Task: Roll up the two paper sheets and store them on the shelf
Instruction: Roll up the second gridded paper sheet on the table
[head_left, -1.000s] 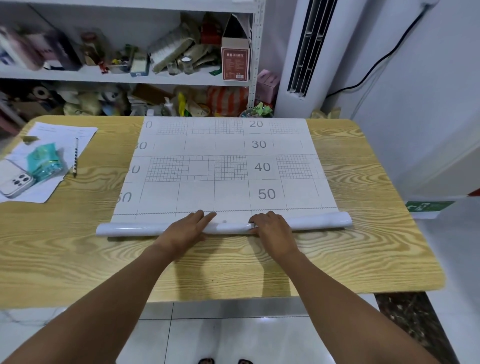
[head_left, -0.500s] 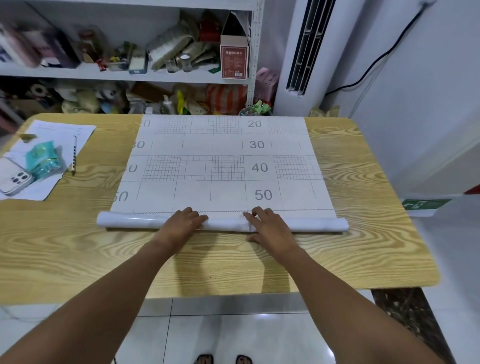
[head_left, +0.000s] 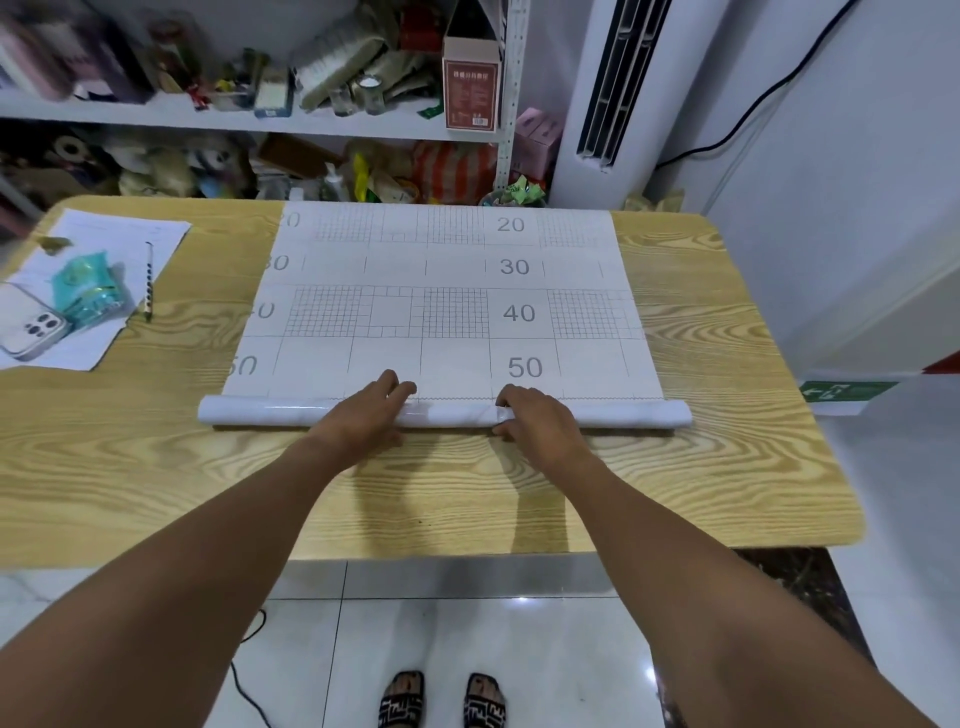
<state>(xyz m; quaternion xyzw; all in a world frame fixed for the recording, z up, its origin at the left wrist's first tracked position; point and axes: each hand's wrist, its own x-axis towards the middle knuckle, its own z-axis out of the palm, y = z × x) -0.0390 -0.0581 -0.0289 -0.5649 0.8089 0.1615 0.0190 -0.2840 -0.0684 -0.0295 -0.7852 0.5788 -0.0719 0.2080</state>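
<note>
A large white sheet printed with grids and the numbers 20 to 50 lies flat on the wooden table. Its near end is wound into a glossy white roll lying across the table. My left hand rests on top of the roll left of centre, fingers over it. My right hand presses on the roll right of centre, thumb at its near side. A white shelf unit crammed with clutter stands behind the table. Only one sheet is distinguishable.
At the table's left lie a white paper, a teal packet, a phone and a pencil. A red box stands on the shelf. A white air conditioner stands at the back right.
The roll has moved a little farther up the sheet, closer to the "50" row, and both hands have shifted with it.
</note>
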